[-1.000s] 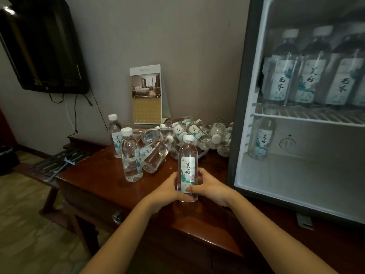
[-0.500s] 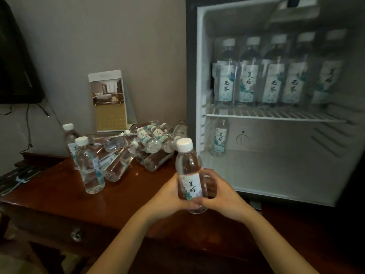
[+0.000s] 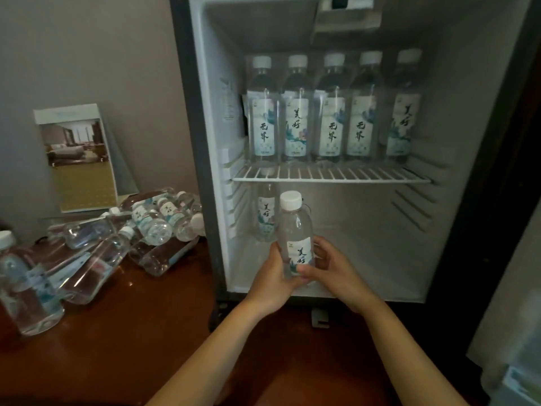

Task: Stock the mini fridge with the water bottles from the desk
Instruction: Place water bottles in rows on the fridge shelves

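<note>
Hands meet round a single water bottle (image 3: 295, 230). The left hand (image 3: 270, 278) grips its lower left side, and the right hand (image 3: 336, 272) cups the other side, thumb laid across the foot of the label. The bottle is upright with its white cap on top and its label facing the camera. It is held off the desk (image 3: 131, 332), just at the mouth of the open mini fridge (image 3: 209, 142), level with the lower compartment.

Slightly left of the held bottle and deeper in, a lone bottle (image 3: 265, 212) stands on the floor of that compartment. Above it a white wire shelf (image 3: 366, 174) carries a row of five bottles (image 3: 330, 118), upright, side by side, labels forward.

The fridge sits on the dark wooden desk, and part of its door (image 3: 509, 303) shows at the far right. To the left, a heap of bottles (image 3: 152, 227) lies on its sides, the nearest ones close against the fridge's outer wall. Further left, another bottle (image 3: 26, 291) stands upright at the frame's edge. Behind the heap, a printed card (image 3: 79, 159) with a photo of a room leans against the grey wall (image 3: 87, 54).
</note>
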Available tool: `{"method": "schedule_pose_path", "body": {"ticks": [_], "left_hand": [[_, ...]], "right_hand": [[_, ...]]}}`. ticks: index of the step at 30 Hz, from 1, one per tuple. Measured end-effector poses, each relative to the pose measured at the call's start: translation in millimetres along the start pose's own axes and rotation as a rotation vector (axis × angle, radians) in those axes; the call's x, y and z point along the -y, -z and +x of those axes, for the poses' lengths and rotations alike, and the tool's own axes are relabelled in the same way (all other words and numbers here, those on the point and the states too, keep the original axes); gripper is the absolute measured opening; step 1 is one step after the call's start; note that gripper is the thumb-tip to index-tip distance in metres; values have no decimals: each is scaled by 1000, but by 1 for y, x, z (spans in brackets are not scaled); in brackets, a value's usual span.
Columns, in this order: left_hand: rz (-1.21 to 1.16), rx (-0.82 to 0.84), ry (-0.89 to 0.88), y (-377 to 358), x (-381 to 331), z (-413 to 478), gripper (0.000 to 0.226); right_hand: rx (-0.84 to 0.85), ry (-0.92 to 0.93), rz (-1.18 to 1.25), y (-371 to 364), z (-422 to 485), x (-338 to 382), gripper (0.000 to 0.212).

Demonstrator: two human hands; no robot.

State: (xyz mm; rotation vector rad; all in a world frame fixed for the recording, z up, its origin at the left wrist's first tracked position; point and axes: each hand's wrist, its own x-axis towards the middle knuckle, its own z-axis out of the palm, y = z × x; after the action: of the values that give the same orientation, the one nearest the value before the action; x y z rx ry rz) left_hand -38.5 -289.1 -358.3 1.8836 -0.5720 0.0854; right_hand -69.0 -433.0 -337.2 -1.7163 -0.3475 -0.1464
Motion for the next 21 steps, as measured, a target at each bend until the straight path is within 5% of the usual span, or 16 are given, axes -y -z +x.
{"method": "schedule_pose_path", "body": {"ticks": [11, 21], "left_hand": [[38, -65, 21, -3, 19, 39, 60], [269, -318, 48, -14, 34, 79, 59]], "right_hand": [[-120, -35, 13, 4, 50, -27, 56], [-335, -87, -94, 6, 94, -42, 43]]}}
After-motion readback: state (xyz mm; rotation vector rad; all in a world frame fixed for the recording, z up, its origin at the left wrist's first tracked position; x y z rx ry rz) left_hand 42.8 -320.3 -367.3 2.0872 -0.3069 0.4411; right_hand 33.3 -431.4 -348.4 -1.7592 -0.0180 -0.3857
